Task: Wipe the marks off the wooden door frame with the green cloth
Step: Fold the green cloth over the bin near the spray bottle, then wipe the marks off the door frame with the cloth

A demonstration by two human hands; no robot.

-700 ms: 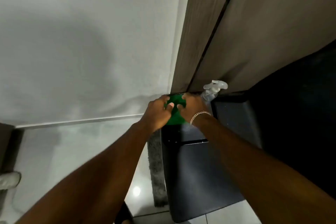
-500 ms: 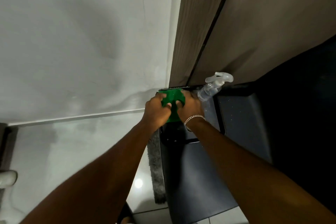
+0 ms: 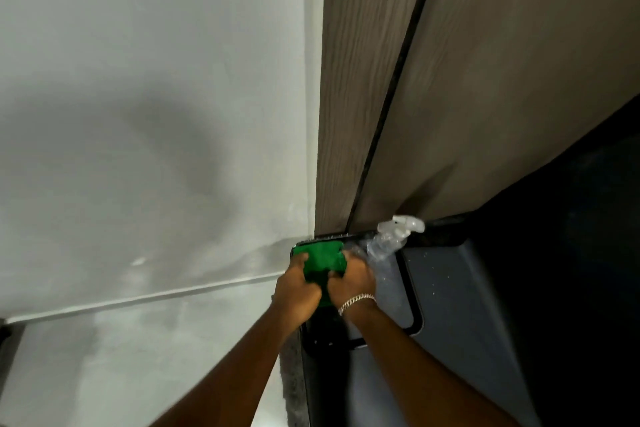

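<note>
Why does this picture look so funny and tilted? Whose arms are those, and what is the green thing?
The camera sits on a person's head and looks down, so you see that person's own two arms reaching out. It is a wide lens, which bends walls and makes them lean.

The left hand and the right hand both grip a green cloth, bunched between them. Just above it stands the brown wooden door frame, beside a white wall. The cloth is low down by the frame's bottom end.

A clear spray bottle is right next to the right hand; I cannot tell if the fingers hold it. A silver bracelet circles the right wrist.
</note>
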